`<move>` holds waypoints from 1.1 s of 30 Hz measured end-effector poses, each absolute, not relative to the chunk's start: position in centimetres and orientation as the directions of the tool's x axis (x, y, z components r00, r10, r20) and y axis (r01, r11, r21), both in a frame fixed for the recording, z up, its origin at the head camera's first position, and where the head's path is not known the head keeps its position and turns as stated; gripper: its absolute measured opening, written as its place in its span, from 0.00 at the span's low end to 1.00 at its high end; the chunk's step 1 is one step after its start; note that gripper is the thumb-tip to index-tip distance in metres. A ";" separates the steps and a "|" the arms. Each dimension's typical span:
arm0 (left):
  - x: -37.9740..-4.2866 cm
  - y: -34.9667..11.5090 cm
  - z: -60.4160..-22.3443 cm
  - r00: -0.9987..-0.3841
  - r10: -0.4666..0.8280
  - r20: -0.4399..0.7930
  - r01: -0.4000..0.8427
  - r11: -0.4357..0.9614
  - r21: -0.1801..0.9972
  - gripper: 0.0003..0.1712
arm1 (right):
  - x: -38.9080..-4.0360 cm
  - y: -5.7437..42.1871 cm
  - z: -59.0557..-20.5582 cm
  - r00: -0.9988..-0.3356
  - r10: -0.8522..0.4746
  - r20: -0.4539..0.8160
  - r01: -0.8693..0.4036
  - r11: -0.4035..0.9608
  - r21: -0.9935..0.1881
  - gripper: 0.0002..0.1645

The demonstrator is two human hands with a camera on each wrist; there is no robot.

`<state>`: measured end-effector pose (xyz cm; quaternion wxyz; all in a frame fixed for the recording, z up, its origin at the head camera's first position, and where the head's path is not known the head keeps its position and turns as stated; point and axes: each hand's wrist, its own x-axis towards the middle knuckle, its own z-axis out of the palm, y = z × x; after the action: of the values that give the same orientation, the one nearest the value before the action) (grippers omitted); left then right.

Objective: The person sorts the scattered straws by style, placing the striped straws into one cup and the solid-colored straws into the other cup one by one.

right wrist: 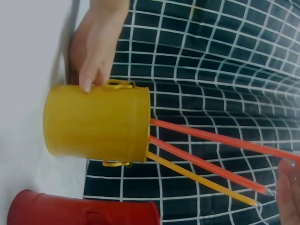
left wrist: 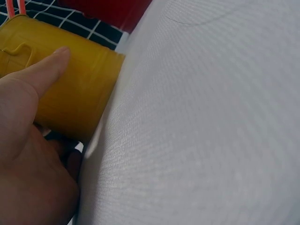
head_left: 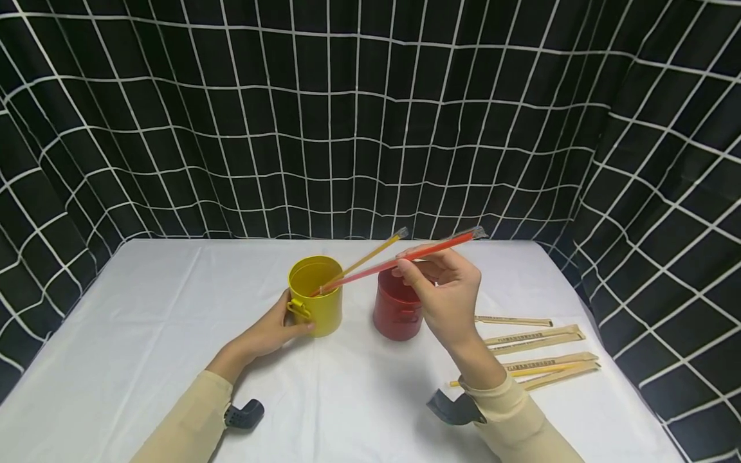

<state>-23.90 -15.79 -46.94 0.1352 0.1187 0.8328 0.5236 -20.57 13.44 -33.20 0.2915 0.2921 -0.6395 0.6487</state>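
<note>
My left hand [head_left: 260, 331] grips a yellow metal pail [head_left: 326, 316] standing on the table, thumb on its side beside a small wire handle. With thumb and fingers my right hand [head_left: 451, 296] pinches a red drinking straw [head_left: 442, 245] in a clear wrapper, slanting down to the left. Its lower end is at the pail's mouth. Leaning out of the same pail are a yellow-orange straw [right wrist: 201, 178] and another red straw [right wrist: 211, 165], as the right wrist view shows. A red pail [head_left: 395, 316] stands just right of the yellow one, partly hidden behind my right hand.
Several paper-wrapped straws [head_left: 538, 334] and a yellow straw [head_left: 535, 370] lie on the right of the table, partly covered by my right forearm. White cloth [head_left: 145, 308] covers the table. A black curtain with white grid lines [head_left: 341, 122] hangs behind it.
</note>
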 end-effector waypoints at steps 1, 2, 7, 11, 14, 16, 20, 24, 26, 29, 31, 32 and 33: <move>-23.9 -15.8 -46.9 -0.936 0.337 -0.101 0.055 0.425 0.904 0.59 | -20.6 13.4 -33.3 -0.667 -0.002 0.745 -0.745 -0.002 -0.667 0.13; -23.8 -15.8 -46.9 -0.936 0.336 -0.100 0.058 0.429 0.901 0.59 | -20.7 13.4 -33.4 -0.674 -0.009 0.738 -0.738 0.012 -0.674 0.13; -23.6 -15.8 -46.8 -0.938 0.334 -0.095 0.064 0.435 0.898 0.58 | -21.2 13.4 -33.8 -0.711 -0.022 0.702 -0.703 0.039 -0.711 0.10; -23.5 -15.8 -46.7 -0.938 0.333 -0.094 0.066 0.438 0.897 0.58 | -21.7 13.3 -34.2 -0.743 -0.037 0.669 -0.670 0.038 -0.742 0.08; -23.6 -15.8 -46.7 -0.937 0.337 -0.090 0.070 0.434 0.898 0.58 | -22.0 13.1 -34.4 -0.763 -0.055 0.645 -0.647 0.055 -0.761 0.09; -23.6 -15.8 -46.6 -0.938 0.334 -0.094 0.065 0.435 0.898 0.58 | -22.0 13.1 -34.6 -0.778 -0.066 0.625 -0.628 0.081 -0.774 0.09; -23.6 -15.9 -46.6 -0.939 0.327 -0.103 0.057 0.446 0.893 0.59 | -22.0 12.8 -35.0 -0.814 -0.090 0.573 -0.580 0.118 -0.806 0.09; -23.7 -15.9 -46.7 -0.940 0.322 -0.111 0.049 0.448 0.893 0.59 | -22.1 12.5 -35.4 -0.847 -0.116 0.519 -0.532 0.165 -0.831 0.09; -23.8 -15.9 -46.8 -0.940 0.321 -0.114 0.044 0.448 0.893 0.59 | -22.1 12.3 -35.6 -0.854 -0.125 0.505 -0.520 0.193 -0.832 0.08; -23.8 -15.8 -46.9 -0.940 0.322 -0.117 0.040 0.442 0.896 0.59 | -22.2 12.1 -35.8 -0.861 -0.141 0.488 -0.507 0.203 -0.837 0.09; -23.8 -15.8 -46.9 -0.939 0.323 -0.114 0.042 0.438 0.898 0.59 | -22.2 12.0 -35.9 -0.867 -0.151 0.475 -0.497 0.194 -0.846 0.09; -23.8 -15.8 -46.9 -0.939 0.326 -0.111 0.045 0.437 0.898 0.59 | -22.2 12.0 -35.9 -0.870 -0.158 0.468 -0.492 0.187 -0.851 0.10; -23.8 -15.8 -46.9 -0.938 0.328 -0.111 0.046 0.437 0.898 0.59 | -22.2 12.0 -36.0 -0.872 -0.165 0.461 -0.486 0.177 -0.856 0.10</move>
<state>-23.79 -15.81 -46.85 0.1357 0.1117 0.8367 0.5186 -22.24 11.98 -35.96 0.1330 0.2152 -0.7556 0.6042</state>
